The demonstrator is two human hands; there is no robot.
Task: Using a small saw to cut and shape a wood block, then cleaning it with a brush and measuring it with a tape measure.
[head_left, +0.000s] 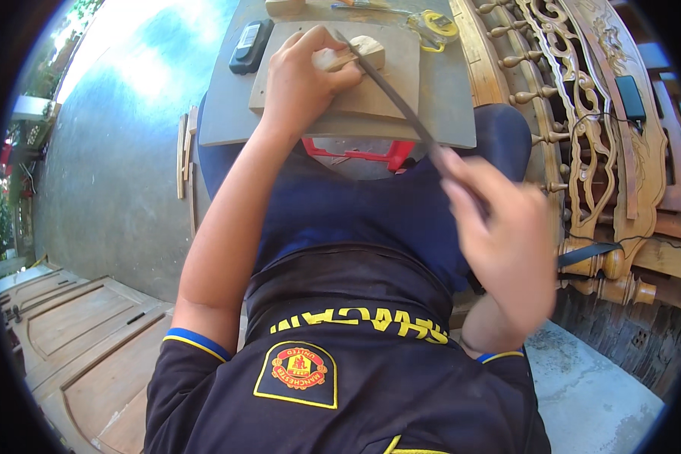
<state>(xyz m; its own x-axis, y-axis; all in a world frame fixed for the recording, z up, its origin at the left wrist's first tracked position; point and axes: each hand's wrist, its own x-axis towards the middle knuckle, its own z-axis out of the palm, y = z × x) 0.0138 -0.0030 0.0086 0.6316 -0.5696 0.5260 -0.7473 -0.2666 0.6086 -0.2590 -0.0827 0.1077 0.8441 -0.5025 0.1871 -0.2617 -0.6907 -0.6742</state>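
My left hand (299,79) is closed around a small pale wooden block (371,51), its thumb and fingers pinching the near side. The block rests on a flat board (390,94), which lies on a grey tabletop (223,113). In my right hand (507,234), slightly blurred by motion, is the near end of a long, thin, dark file (401,104). The file slants up and left from that hand, its far end lying across the block close to my left fingers. Whether it presses on the wood I cannot tell.
A dark device with a pale label (250,47) lies left of the board. At the back are a yellow tape measure (437,27), a wooden piece (284,7) and a slim tool (367,6). Carved wooden panels (583,144) crowd the right; wooden doors (102,340) lie lower left.
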